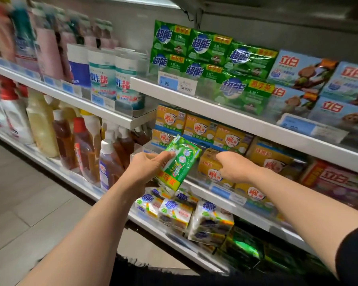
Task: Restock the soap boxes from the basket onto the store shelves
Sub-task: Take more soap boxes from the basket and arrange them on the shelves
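Bottles [85,149] of detergent are standing in rows on the shelves well to the left of both hands, the nearest ones brown with red and white caps. Just right of them, the left hand [147,170] is gripping a green soap pack [179,162] — fingers curled round its lower left side, thumb on its face — and holding it tilted in front of the middle shelf [221,196], its top corner pointing up toward the yellow boxes behind. Below this hand, white and green soap bundles [180,211] are lying on the bottom shelf.

Beside the green pack, the right hand [236,167] is reaching into the middle shelf and resting on a yellow soap box [210,164]; its fingers are bending over the box's top edge, though whether they are actually clamping it cannot be told from this angle. The two hands are near each other, with the green pack and the yellow box between them. More yellow soap boxes [196,126] are sitting stacked behind and to the right of the right hand.

Above both hands, on the upper shelf [215,109], green soap packs [211,54] are piling two high, and further right — past the right hand's forearm — blue soap boxes [327,83] are lining up behind a clear shelf lip.
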`<act>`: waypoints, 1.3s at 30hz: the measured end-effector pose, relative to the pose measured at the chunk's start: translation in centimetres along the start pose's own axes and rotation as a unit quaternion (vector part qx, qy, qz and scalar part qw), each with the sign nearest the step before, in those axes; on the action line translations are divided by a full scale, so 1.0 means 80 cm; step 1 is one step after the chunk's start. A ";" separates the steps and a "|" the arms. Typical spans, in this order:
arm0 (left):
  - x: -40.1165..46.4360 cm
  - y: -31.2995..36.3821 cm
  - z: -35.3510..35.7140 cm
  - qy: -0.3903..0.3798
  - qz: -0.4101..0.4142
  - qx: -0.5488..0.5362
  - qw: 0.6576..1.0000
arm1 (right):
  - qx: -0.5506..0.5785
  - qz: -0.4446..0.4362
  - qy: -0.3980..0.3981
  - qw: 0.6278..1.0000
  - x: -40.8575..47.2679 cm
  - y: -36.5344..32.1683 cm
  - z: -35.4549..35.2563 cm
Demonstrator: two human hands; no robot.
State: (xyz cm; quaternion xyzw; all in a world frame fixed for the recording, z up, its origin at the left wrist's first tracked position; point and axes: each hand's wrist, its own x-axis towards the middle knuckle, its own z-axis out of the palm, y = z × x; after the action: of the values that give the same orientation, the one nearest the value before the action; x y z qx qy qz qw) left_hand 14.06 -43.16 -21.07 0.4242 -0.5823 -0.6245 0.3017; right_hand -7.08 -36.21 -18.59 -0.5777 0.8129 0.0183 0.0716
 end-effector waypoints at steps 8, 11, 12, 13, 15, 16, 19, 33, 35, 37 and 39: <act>0.000 0.009 0.027 -0.095 -0.013 -0.052 0.994 | 0.068 -0.030 0.007 0.997 -0.048 0.016 -0.002; -0.006 0.010 0.044 -0.141 -0.014 -0.056 0.988 | 0.141 -0.012 0.065 0.988 -0.071 0.032 0.002; -0.009 0.009 0.051 -0.157 -0.011 -0.054 0.986 | 0.190 0.005 0.085 0.978 -0.079 0.039 0.004; -0.013 0.009 0.060 -0.175 -0.009 -0.056 0.983 | 0.264 0.017 0.100 0.959 -0.090 0.044 0.006; -0.022 0.005 0.081 -0.213 -0.005 -0.068 0.975 | 0.470 0.054 0.089 0.876 -0.118 0.054 0.011; -0.027 0.003 0.094 -0.227 -0.005 -0.077 0.971 | 0.530 0.068 0.079 0.841 -0.134 0.058 0.014; -0.040 -0.004 0.137 -0.266 -0.017 -0.094 0.959 | 0.529 0.076 0.055 0.843 -0.179 0.078 0.030; -0.116 -0.069 0.354 -0.445 0.039 -0.013 0.894 | 0.419 0.258 0.182 0.852 -0.358 0.226 0.086; -0.109 -0.082 0.368 -0.411 0.138 0.062 0.899 | 0.383 0.274 0.180 0.864 -0.372 0.249 0.097; -0.095 -0.095 0.368 -0.285 0.306 0.255 0.872 | 0.307 0.272 0.153 0.899 -0.375 0.271 0.110; -0.085 -0.110 0.363 -0.219 0.438 0.374 0.788 | 0.177 0.260 0.103 0.944 -0.367 0.282 0.118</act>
State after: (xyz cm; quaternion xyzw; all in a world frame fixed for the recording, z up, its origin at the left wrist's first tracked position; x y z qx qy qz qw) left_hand -7.36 -22.34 -29.64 0.0553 -0.9441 -0.2348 0.2245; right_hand -17.93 -0.14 -25.04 -0.3226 0.9281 -0.1672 0.0810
